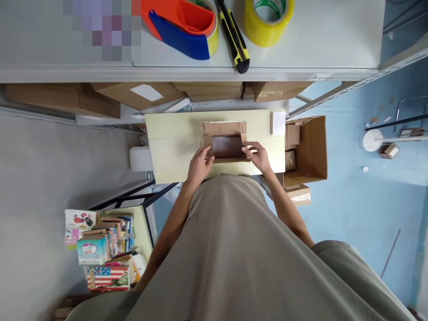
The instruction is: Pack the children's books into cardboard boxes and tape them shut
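- As we looked straight down past our grey-green shirt (230,249), the largest thing beyond it was the grey shelf top (317,40) running across the upper edge of the view.
- On that shelf lay an orange and blue tape dispenser (182,26), a yellow and black utility knife (234,35) just beside it, and a yellow roll of tape (268,20) a little further right.
- Below the shelf we stood at a pale yellow worktable (174,147), with flat brown cartons (67,100) stored under the shelf behind it.
- To the right of the table an open cardboard carton (312,147) sat on the blue floor (361,200), with smaller boxes inside it.
- To our lower left, a stack of colourful printed boxes (100,249) filled a low stand, one of them bearing a flag pattern.
- A small white block (277,123) rested at the table's far right corner.
- Near the middle of the table sat a small open cardboard box (224,145), its far flap standing up and its dark inside showing.
- Our left hand (200,162) gripped the box's left wall, fingers curled together over its edge.
- Our right hand (257,156) gripped the right wall, fingers bent and pinched on the rim.
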The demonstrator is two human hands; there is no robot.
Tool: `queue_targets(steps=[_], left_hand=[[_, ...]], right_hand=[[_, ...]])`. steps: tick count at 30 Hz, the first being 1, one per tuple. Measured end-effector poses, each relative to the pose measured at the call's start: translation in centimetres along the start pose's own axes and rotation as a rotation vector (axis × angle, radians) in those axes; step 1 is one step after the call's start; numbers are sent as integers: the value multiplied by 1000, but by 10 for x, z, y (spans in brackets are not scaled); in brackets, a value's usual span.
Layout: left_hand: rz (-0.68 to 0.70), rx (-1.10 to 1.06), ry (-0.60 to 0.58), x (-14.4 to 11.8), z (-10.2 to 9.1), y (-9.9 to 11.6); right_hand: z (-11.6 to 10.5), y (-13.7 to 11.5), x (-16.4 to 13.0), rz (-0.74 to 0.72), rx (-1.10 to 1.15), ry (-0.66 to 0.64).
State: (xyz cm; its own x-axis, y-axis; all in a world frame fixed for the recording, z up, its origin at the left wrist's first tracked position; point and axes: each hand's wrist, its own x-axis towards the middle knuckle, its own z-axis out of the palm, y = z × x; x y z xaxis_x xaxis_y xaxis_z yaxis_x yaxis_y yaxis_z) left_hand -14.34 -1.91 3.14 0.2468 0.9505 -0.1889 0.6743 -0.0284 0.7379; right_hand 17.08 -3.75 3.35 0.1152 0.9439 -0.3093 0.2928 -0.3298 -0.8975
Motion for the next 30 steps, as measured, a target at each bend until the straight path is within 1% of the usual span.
queue_targets(steps=[3,5,7,10,12,14,16,17,19,21,23,25,27,30], left_hand=[[58,62,-105,-3,1,3],[88,104,-166,-4,1,4],[106,130,-191,-4,0,2],[96,118,-168,-1,-1,-3],[51,90,-124,4,0,-9],[-21,66,-43,12,3,-17],[-85,31,43,24,8,-26],[-98,4,65,32,11,-30],[-87,-69,51,47,16,-38],[-62,-145,13,60,19,-44],[-54,-194,15,67,20,-47],[-54,-206,53,67,17,-47],[-41,-188,89,59,11,-46],[1,-134,84,42,2,-40]], right_hand=[[9,1,1,-176,-341,-80],[11,3,1,-229,-504,-125],[10,5,-1,-252,-575,-152],[4,6,-4,-301,-565,-179],[1,8,-4,-310,-537,-194],[0,14,1,-237,-533,-144],[1,22,12,-123,-528,-62],[2,26,20,-80,-510,-36],[4,33,36,-63,-446,-43],[4,34,51,-110,-372,-94],[2,30,59,-170,-310,-132],[-2,24,61,-209,-258,-133],[-8,18,56,-223,-227,-117],[-14,15,41,-223,-260,-132]])
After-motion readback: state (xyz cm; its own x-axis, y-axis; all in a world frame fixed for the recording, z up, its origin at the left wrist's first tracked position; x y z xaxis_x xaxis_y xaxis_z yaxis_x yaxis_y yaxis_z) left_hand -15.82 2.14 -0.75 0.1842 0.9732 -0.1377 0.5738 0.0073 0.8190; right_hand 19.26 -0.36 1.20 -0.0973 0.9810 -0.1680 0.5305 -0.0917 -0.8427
